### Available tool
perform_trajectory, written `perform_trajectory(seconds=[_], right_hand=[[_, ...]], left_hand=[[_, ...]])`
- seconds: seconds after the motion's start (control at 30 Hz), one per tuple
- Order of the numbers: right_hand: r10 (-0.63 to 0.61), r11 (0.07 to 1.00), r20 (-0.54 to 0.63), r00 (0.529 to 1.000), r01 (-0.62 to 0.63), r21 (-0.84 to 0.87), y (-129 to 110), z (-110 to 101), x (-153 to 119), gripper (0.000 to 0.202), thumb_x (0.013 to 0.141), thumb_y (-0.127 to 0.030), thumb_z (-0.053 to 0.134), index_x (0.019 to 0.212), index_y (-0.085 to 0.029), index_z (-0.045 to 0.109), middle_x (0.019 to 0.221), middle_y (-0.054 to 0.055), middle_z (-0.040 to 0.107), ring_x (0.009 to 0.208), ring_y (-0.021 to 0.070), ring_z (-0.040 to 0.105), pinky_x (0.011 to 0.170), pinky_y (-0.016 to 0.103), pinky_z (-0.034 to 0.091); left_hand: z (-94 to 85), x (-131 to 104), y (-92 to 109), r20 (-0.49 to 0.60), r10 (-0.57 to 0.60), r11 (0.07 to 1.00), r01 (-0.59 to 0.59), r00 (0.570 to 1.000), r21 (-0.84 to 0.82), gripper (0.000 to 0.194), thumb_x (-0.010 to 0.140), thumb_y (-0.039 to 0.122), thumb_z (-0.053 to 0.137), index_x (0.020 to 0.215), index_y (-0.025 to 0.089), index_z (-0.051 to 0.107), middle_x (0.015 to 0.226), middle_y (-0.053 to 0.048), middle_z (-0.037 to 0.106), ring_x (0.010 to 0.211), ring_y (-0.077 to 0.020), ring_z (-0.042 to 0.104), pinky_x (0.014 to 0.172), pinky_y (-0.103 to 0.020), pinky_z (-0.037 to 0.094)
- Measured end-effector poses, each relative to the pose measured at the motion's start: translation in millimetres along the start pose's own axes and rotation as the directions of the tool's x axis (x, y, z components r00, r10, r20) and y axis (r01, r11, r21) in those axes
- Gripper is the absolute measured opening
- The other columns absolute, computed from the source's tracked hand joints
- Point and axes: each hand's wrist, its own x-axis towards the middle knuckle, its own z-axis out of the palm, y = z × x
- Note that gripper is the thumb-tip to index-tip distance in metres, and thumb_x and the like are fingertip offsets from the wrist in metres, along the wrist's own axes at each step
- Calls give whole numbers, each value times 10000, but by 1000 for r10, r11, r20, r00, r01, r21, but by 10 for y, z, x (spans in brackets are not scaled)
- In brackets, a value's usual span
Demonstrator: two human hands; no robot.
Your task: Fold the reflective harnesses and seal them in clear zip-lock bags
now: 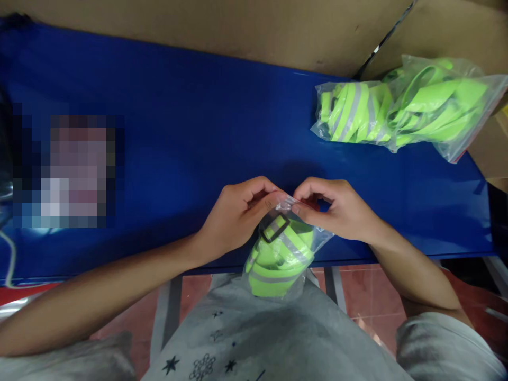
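A clear plastic bag (pixel 313 256) hangs from my two hands at the table's front edge, in front of my shirt. Inside it lies a folded neon-yellow reflective strap (pixel 273 270) with grey stripes and a dark buckle (pixel 275 228). My left hand (pixel 242 214) pinches the bag's top edge between thumb and fingers. Close beside it, my right hand (pixel 335 209) pinches the same edge with thumb and forefinger. The fingertips are almost touching. Whether the bag's mouth is sealed, I cannot tell.
At the back right of the blue table (pixel 222 121) lie bagged neon-yellow reflective straps (pixel 357 111). Cardboard (pixel 238 32) stands along the table's back edge. A blurred-out patch covers something at the left, and a white cable (pixel 11 259) runs near the left front corner.
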Motion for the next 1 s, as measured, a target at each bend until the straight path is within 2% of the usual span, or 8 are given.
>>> perform_trajectory(seconds=[0.2, 0.4, 0.53, 0.63, 0.77, 0.83, 0.93, 1.0], right_hand=[[-23, 999, -25, 999, 24, 48, -13, 51, -19, 104, 921, -215, 692, 829, -180, 660, 684, -45, 605, 598, 64, 512, 550, 205, 391], [-57, 997, -4, 998, 58, 57, 29, 44, -16, 89, 929, -232, 705, 866, -173, 681, 724, -30, 651, 626, 72, 554, 583, 199, 441], [-165, 986, -19, 986, 164, -31, 35, 29, -25, 99, 962, -276, 726, 960, -177, 717, 812, -7, 708, 674, 79, 601, 625, 204, 464], [-215, 969, -51, 975, 206, -136, 16, 22, -43, 118, 996, -277, 700, 959, -166, 713, 821, 2, 704, 691, 75, 607, 632, 198, 451], [-260, 957, -90, 961, 245, -153, 36, 24, -52, 139, 1018, -280, 675, 941, -167, 702, 750, -25, 663, 591, 46, 521, 552, 186, 395], [-304, 945, -110, 946, 284, -163, 60, 19, -40, 125, 1012, -298, 690, 975, -179, 704, 700, -53, 619, 554, 38, 484, 538, 183, 380], [-363, 908, -139, 921, 317, -273, 76, 1, -7, 157, 1001, -297, 708, 910, -177, 663, 623, -82, 524, 517, 30, 436, 516, 189, 342], [-404, 873, -138, 904, 335, -355, 77, -11, 13, 232, 1012, -290, 691, 827, -173, 616, 619, -78, 511, 517, 28, 427, 509, 197, 323]], left_hand=[[11, -14, 5, 21, 21, 999, -21, 1000, -24, 237, 998, 391, 627, 891, 199, 717, 825, 4, 774, 712, -120, 680, 629, -218, 483], [3, -9, -41, 112, -21, 986, 39, 993, -160, 225, 912, 425, 757, 945, 206, 718, 860, -4, 771, 735, -132, 700, 641, -216, 525], [-58, 12, -50, 84, -17, 994, 26, 996, -103, 195, 907, 413, 769, 919, 220, 740, 854, 6, 775, 743, -136, 705, 682, -228, 542], [-108, 41, -23, 64, 9, 995, -3, 998, -101, 175, 898, 391, 783, 912, 221, 746, 832, 18, 773, 717, -123, 699, 655, -212, 531], [-142, 71, 3, 89, 25, 984, -9, 996, -175, 169, 901, 383, 784, 935, 218, 777, 826, 15, 787, 692, -109, 701, 609, -179, 523], [-148, 73, 10, 81, 34, 987, -21, 996, -161, 172, 932, 384, 751, 933, 220, 804, 836, 7, 801, 695, -105, 708, 621, -173, 536], [-157, 75, 11, 23, 43, 992, -40, 999, -120, 187, 944, 379, 742, 888, 218, 818, 812, 8, 801, 683, -103, 707, 616, -170, 535], [-166, 88, -2, -2, 70, 990, -70, 998, -122, 200, 938, 396, 751, 872, 220, 818, 801, 9, 796, 701, -115, 716, 616, -177, 535]])
